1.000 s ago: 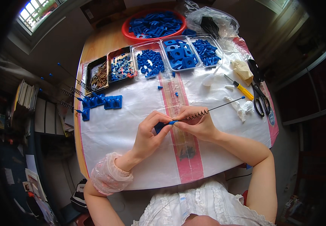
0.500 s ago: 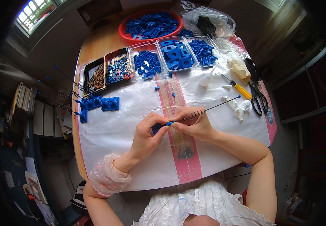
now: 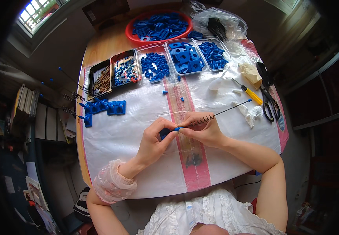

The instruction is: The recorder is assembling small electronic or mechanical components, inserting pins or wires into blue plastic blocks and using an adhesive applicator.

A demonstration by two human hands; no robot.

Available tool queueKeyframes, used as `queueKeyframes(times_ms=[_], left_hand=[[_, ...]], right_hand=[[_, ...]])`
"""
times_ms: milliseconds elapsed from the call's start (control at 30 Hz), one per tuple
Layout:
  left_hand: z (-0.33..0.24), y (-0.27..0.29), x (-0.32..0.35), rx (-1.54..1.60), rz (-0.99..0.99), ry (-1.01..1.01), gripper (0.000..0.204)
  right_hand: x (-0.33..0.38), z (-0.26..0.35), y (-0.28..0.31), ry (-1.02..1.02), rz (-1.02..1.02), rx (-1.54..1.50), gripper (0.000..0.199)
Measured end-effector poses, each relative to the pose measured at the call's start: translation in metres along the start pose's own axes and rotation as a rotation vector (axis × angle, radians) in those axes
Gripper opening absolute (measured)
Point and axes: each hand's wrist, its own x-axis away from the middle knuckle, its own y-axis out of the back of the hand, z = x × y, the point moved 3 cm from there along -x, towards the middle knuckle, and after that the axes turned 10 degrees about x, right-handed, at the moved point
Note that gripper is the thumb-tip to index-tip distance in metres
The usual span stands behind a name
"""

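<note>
Over the middle of the table my left hand (image 3: pixel 156 135) is closed on a blue plastic part (image 3: pixel 164 133), mostly hidden by the fingers. Thumb and fingers of my right hand (image 3: pixel 204 131) pinch the near end of a black spring rod (image 3: pixel 202 120), where a small blue piece (image 3: pixel 178 129) shows between both hands. The rod's coil lies along the right fingers, and its straight end slants up to the right to a blue tip (image 3: pixel 250 100). On the left stand assembled blue bases (image 3: pixel 116 107) in a row, several with spring rods.
Clear trays of small blue parts (image 3: pixel 154 66), a tray of screws (image 3: pixel 101 80) and one of nuts (image 3: pixel 125 71) line the back. Behind them sits a red basin (image 3: pixel 129 36). A yellow screwdriver (image 3: pixel 253 95), scissors (image 3: pixel 270 105) and crumpled tissue (image 3: pixel 251 114) lie right.
The view has shifted slightly, so the whole table appears a little farther right. Both hands keep their hold, with no clear movement of the parts between them.
</note>
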Motion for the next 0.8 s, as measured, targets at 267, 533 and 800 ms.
queueKeyframes(times_ms=[267, 533, 800], left_hand=[[0.0036, -0.0009, -0.0008, 0.047, -0.041, -0.032, 0.011], [0.0052, -0.0003, -0.0008, 0.047, -0.046, -0.028, 0.011], [0.0013, -0.0003, -0.0009, 0.034, -0.042, -0.030, 0.011]], right_hand=[[0.0007, 0.0000, 0.0005, -0.037, 0.021, -0.028, 0.014], [0.0011, 0.0009, 0.0000, -0.053, 0.016, -0.043, 0.013], [0.0008, 0.0004, -0.0013, -0.036, 0.006, -0.044, 0.014]])
